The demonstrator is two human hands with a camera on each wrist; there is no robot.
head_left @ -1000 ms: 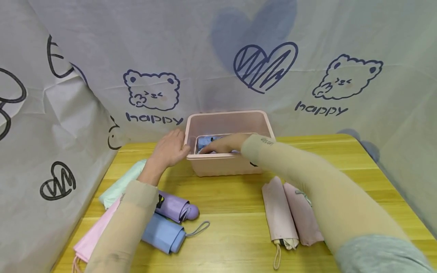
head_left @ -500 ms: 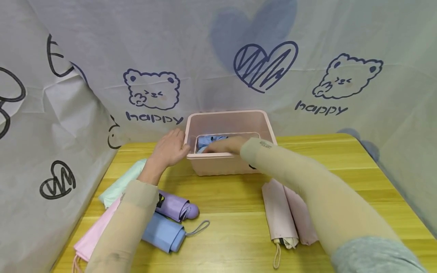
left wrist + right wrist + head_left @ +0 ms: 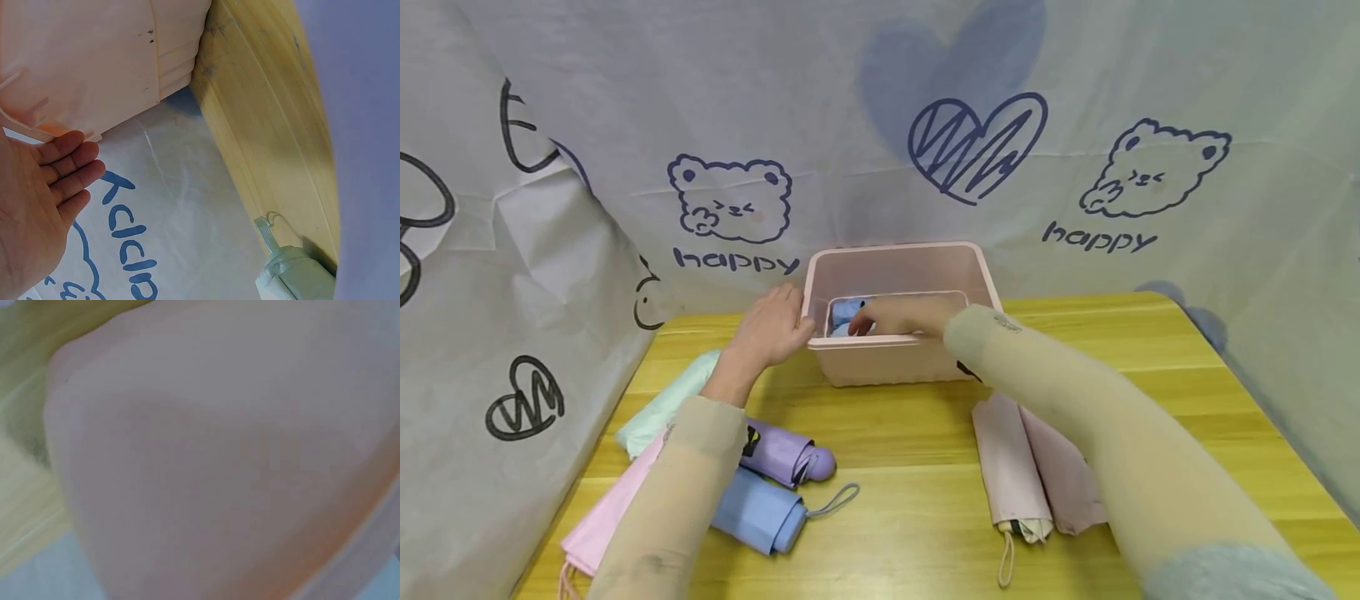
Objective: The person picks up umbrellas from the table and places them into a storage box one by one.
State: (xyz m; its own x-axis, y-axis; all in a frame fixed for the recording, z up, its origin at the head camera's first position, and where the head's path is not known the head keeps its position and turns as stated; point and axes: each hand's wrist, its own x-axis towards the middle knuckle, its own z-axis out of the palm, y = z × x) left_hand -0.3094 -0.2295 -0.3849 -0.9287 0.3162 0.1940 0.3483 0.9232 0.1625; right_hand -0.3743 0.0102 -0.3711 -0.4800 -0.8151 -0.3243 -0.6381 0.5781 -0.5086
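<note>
left hand (image 3: 767, 325) is resting at the left edge of the pink bin (image 3: 887, 367), fingers nearly straight, side by side. blue bundle (image 3: 846, 313) is lying inside, toward the left. right hand (image 3: 895, 316) is hanging by it, fingers bending downward; cannot tell if pinching. steadying the bin should be helping most.

Visible umbrellas (image 3: 784, 456) on bench (image 3: 895, 517): 6. Lower left 4: mint one (image 3: 670, 404), pink one (image 3: 613, 518), purple one (image 3: 775, 452), blue one (image 3: 760, 510). Lower right: 2 dusty-pink ones (image 3: 1011, 458). 1 bin (image 3: 887, 364); blue fabric (image 3: 846, 313) inside, count unclear. 1 left hand (image 3: 771, 325), 1 right hand (image 3: 895, 315).
</note>
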